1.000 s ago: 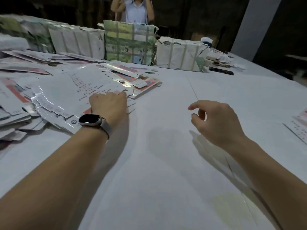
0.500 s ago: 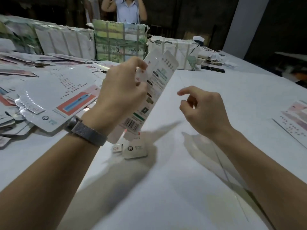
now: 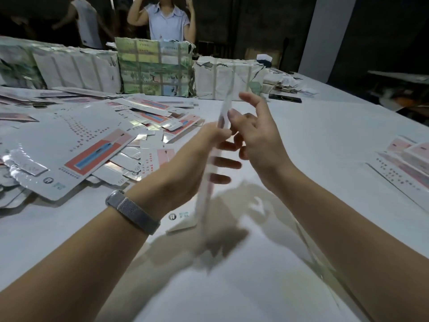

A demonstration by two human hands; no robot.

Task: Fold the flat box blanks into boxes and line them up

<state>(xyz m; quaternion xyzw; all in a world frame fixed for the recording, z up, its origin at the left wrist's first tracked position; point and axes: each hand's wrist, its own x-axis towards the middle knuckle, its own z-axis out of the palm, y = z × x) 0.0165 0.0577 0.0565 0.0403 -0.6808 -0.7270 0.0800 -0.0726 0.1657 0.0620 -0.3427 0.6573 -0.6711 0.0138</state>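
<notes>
**Flat blank held edge-on between two hands above the white table**

The left hand [image 3: 197, 156], with a grey mesh watch band [image 3: 132, 213] on its wrist, grips a long, narrow white cardboard box blank [image 3: 212, 163] with red printing. Its fingers curl round the far side of the blank and show past its right edge. The blank stands nearly upright and edge-on to the camera, blurred, its upper end rising past both hands and its lower end hanging just above the table. The right hand [image 3: 260, 140] is close against the blank's upper part, fingers loosely spread and half bent; the thumb tip lies at the card's edge, but the blur hides whether it pinches it.

To the left, a loose heap of flat white and red printed blanks [image 3: 92, 145] spreads over the white table [image 3: 290, 263]. A few more printed blanks [image 3: 404, 163] lie at the right edge. Along the far side stand paper-wrapped, strapped bundles [image 3: 155, 68], some white, one green and yellow. Behind them a person in a pale blue shirt [image 3: 167, 22] stands with both arms raised, and the room beyond is dark.
</notes>
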